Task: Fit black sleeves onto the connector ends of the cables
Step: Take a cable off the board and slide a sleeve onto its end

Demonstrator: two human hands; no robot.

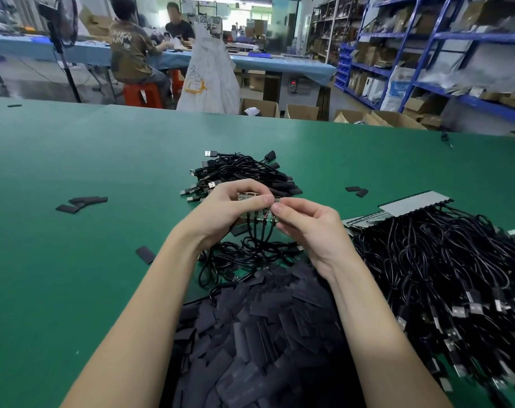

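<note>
Left hand (227,207) pinches small board strip (257,208) above desk (73,260), long axis left-right. Three cables (257,231) hang down from strip. Right hand (306,228) pinches strip's right end. Sleeve pile (259,334) below, uncountable.

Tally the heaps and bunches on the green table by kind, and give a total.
Loose cable heaps: 2, the far heap and the right heap
Held cable bunch, hanging from the board strip gripped by the left hand and right hand: 1
Black sleeve heap: 1
Total: 4
</note>
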